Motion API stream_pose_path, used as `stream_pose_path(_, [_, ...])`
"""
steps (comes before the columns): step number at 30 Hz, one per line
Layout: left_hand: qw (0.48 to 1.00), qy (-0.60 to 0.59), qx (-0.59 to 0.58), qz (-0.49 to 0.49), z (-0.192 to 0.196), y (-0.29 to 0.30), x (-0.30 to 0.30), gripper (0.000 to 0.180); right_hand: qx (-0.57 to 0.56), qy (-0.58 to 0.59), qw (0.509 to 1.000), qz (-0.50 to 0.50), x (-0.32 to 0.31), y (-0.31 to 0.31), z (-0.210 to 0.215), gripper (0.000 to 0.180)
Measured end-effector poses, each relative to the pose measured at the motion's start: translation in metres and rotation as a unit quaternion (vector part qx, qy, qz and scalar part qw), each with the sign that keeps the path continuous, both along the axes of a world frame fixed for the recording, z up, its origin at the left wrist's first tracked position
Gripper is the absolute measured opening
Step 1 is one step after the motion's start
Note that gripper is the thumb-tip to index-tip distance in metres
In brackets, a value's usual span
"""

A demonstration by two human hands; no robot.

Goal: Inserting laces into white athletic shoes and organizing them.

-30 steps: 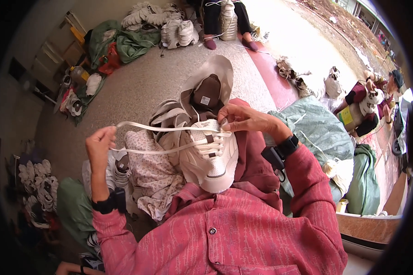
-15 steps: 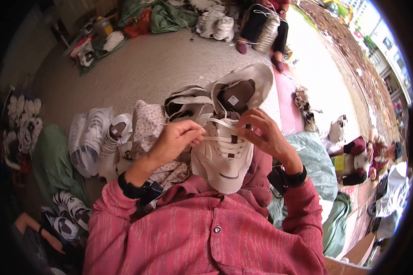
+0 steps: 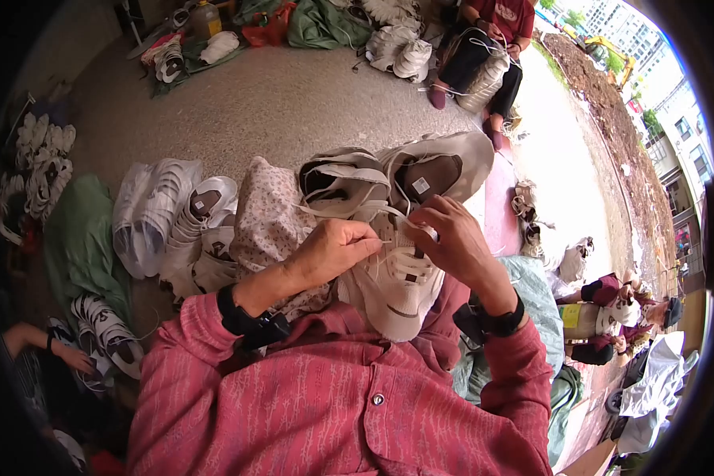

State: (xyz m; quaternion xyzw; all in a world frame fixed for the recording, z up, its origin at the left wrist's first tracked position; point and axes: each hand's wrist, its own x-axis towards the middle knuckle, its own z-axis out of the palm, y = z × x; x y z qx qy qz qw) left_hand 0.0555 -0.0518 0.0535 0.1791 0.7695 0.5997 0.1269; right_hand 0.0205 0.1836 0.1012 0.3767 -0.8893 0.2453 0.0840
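Outdoors | grey concrete floor [image 3: 278, 103] | both hands' fingers pinch white sneaker [image 3: 397, 278] lace

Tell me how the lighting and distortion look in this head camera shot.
Head view: even daylight on the white sneaker and both hands, left hand, right hand; sunlit ground at upper right is washed out; fisheye bends the edges, with a black rim around.

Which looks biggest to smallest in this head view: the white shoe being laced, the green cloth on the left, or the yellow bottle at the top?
1. Green cloth
2. White shoe, though nearness to the camera enlarges it
3. Yellow bottle, far off, so unsure
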Motion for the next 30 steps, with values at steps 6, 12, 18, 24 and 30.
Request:
stream_pose_path(6, [0.995, 0.059, -0.073, 0.030, 0.012, 0.008, -0.003, 0.020, -0.068, -0.069, 0.994, -0.043, 0.002, -0.004, -0.009, 0.010])
stream_pose_path(12, [0.990, 0.126, -0.068, 0.023, 0.009, 0.012, -0.009, 0.018, -0.499, -0.373, 0.781, -0.043, 0.006, 0.030, 0.010, 0.020])
stream_pose_path(18, [0.957, 0.212, -0.190, 0.049, 0.011, 0.028, -0.019, 0.021, -0.632, -0.227, 0.735, -0.093, 0.010, 0.134, -0.002, 0.015])
stream_pose_path(24, [0.959, 0.166, -0.231, 0.003, 0.022, 0.018, -0.033, 0.020, -0.058, -0.237, 0.841, -0.484, 0.034, 0.163, -0.002, 0.021])
stream_pose_path(30, [0.967, 0.148, -0.126, -0.163, 0.036, -0.002, -0.061, 0.038, -0.092, -0.051, 0.976, -0.188, 0.032, 0.093, 0.010, 0.005])
